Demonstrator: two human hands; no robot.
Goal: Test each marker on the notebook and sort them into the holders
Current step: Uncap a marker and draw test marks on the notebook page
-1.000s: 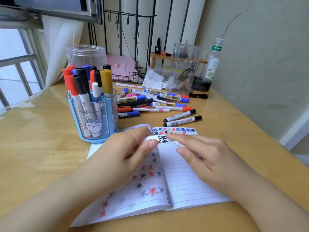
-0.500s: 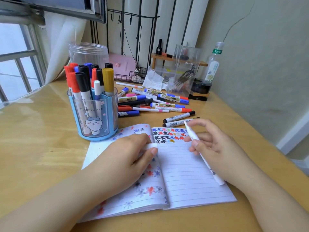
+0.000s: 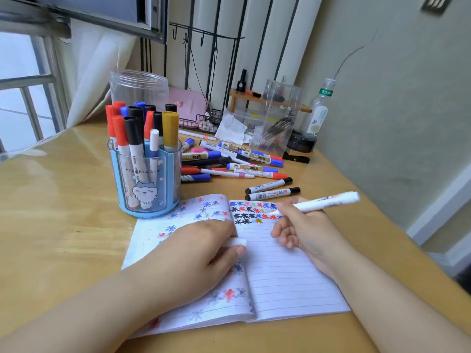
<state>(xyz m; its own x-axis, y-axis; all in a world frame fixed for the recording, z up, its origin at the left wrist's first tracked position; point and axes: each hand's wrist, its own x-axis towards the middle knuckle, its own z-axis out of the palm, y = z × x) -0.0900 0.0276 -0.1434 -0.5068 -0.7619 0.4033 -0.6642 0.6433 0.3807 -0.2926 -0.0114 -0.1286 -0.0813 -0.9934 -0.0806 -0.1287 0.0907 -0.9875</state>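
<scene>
An open lined notebook [image 3: 280, 271] lies on the wooden bench [image 3: 56, 200], its pages dotted with coloured star marks. The right hand [image 3: 305, 225] has its grip closed round a white marker [image 3: 321, 202], tip down on the upper right page, barrel slanting up to the right. The left hand [image 3: 198, 253] rests on the left page, its grip pinching a white cap [image 3: 235, 242]. Far left of the notebook stands a blue holder [image 3: 146, 184] full of markers; loose markers [image 3: 234, 164] lie beyond, with two black-capped markers [image 3: 271, 189] just past the notebook.
</scene>
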